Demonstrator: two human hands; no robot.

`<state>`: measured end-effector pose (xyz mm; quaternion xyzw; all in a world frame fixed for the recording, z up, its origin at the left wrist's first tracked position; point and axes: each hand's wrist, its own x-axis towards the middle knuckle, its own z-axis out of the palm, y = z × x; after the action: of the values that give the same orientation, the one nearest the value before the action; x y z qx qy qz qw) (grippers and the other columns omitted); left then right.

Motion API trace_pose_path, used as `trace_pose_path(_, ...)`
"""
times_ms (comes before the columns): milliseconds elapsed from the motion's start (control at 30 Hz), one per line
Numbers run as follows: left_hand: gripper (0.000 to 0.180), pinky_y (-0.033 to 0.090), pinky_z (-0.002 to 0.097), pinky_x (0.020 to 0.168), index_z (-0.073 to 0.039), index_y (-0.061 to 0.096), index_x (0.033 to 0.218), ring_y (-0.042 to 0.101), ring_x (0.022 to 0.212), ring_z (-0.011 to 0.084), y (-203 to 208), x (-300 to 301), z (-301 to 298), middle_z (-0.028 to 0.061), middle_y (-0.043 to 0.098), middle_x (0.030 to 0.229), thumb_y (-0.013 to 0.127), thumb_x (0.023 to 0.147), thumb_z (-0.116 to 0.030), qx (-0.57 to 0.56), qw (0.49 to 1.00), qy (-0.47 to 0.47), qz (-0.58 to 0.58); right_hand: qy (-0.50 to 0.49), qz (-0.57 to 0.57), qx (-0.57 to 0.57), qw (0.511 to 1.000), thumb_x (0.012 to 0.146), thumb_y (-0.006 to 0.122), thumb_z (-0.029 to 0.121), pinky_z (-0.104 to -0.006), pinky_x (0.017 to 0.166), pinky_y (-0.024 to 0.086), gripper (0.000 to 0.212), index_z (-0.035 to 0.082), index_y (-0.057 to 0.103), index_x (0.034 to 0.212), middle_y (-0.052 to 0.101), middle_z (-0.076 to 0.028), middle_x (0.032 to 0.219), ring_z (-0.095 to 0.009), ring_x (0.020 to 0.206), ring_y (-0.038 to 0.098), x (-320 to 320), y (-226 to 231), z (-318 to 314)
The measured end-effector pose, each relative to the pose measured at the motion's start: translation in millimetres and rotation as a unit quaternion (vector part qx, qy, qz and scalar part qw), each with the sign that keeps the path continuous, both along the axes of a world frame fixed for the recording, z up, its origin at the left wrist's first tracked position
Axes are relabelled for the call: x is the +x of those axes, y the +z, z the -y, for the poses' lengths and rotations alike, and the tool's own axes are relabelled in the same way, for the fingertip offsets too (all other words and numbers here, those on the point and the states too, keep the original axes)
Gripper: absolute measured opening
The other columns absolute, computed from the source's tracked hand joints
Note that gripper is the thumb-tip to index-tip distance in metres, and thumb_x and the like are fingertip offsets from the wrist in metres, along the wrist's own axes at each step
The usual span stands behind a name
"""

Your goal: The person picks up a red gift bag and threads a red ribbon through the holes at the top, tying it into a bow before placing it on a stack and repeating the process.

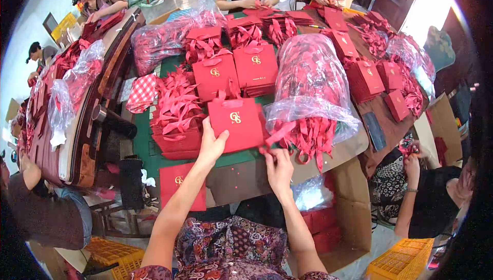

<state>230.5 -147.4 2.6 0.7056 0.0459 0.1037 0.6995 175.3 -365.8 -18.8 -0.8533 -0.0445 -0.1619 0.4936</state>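
Observation:
My left hand [211, 144] grips a small red paper gift bag [236, 135] with gold print by its left edge, thumb on the front face. A ribbon handle rises from the bag's top. At the bag's lower right, the fingers of my right hand [279, 169] are closed in a pinch on a red ribbon [278, 133]. Just beyond it, a clear plastic sack [313, 74] full of red ribbons spills loose ends toward me. Left of the held bag lies a pile of red bags with ribbons [177, 113]. Another flat red bag [181, 185] rests at the table's near edge.
Stacks of red bags [256, 68] stand behind the held one. A second plastic sack [164, 41] lies at the far left. Below the table's edge sits an open cardboard box [354, 213]. A dark cup [114, 121] stands left. Several people work around the tables.

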Motion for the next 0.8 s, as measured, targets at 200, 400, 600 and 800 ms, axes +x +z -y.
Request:
trace_pose_path(200,0.081,0.034,0.0409,0.113,0.007,0.022,0.146,0.046,0.131,0.0322,-33,7,17,0.0259,0.048,0.137,0.071,0.083,-0.007,0.202,0.976,0.072,-0.037,-0.011,-0.113,0.256,0.960,0.098,0.063,0.011,-0.0234,0.066,0.049,0.012,-0.001,0.061,0.099,0.061,-0.002,0.088,-0.009,0.076,0.058,-36,-14,21)
trace_pose_path(400,0.076,0.029,0.0544,0.110,0.000,0.032,0.148,0.037,0.129,0.0464,-3,-35,61,0.0269,0.035,0.145,0.068,0.086,-0.024,0.431,0.894,0.101,0.076,0.011,-0.145,0.331,0.932,0.100,0.059,0.007,-0.0239,0.069,0.055,0.005,0.003,0.059,0.098,0.063,-0.001,0.089,-0.009,0.078,0.063,-49,-3,26)
trace_pose_path(600,0.037,0.039,0.0506,0.100,-0.007,0.059,0.129,0.053,0.115,0.0340,10,-102,75,0.0150,0.059,0.119,0.055,0.098,-0.029,0.363,0.907,-0.215,-0.016,0.058,-0.127,0.319,0.937,0.100,0.059,0.006,-0.0236,0.073,0.051,0.005,0.001,0.058,0.099,0.061,0.000,0.088,-0.008,0.078,0.059,-62,25,4)
trace_pose_path(800,0.022,0.044,0.0438,0.088,-0.007,0.062,0.106,0.058,0.101,0.0319,19,-124,59,0.0107,0.060,0.100,0.054,0.100,-0.027,0.311,0.922,-0.229,0.005,0.033,-0.133,0.333,0.933,0.100,0.059,0.007,-0.0221,0.071,0.050,0.004,0.003,0.059,0.099,0.061,0.001,0.088,-0.006,0.077,0.059,-76,20,8)
